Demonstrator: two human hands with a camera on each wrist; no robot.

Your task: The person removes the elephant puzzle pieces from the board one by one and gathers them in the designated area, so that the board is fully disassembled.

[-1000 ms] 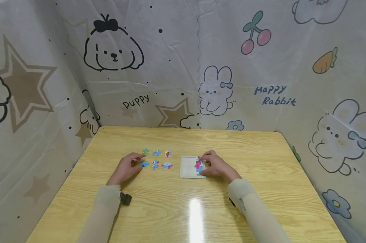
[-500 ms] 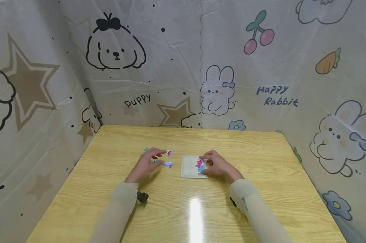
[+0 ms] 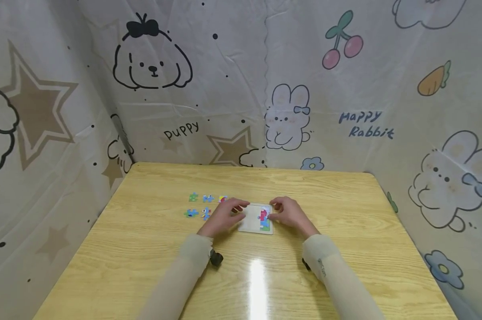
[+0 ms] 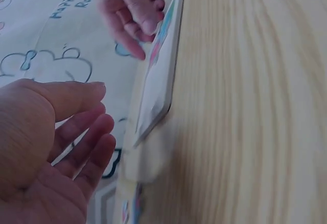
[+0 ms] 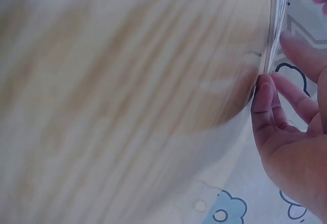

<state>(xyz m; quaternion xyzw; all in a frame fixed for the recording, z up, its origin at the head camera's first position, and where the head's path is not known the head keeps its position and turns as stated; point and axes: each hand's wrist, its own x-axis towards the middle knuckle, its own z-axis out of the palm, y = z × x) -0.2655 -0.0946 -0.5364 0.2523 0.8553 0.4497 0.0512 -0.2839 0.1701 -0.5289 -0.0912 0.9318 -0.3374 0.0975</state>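
A flat square puzzle tray lies on the table, its right strip filled with joined colourful pieces and its left part bare. My left hand hovers at the tray's left edge, thumb and fingers apart with nothing between them; the left wrist view shows this hand beside the tray. At the tray's right edge is my right hand, fingers loosely bent. In the right wrist view, fingertips of this hand touch the tray's edge, apparently without gripping it.
Loose jigsaw pieces lie left of the tray, among them a green one, blue ones and a red-yellow one. My left hand partly covers this group. A printed curtain stands behind the wooden table.
My left hand has moved right, from the leftmost loose pieces across the group to the tray's left edge. My right hand has shifted slightly, uncovering more of the joined pieces.
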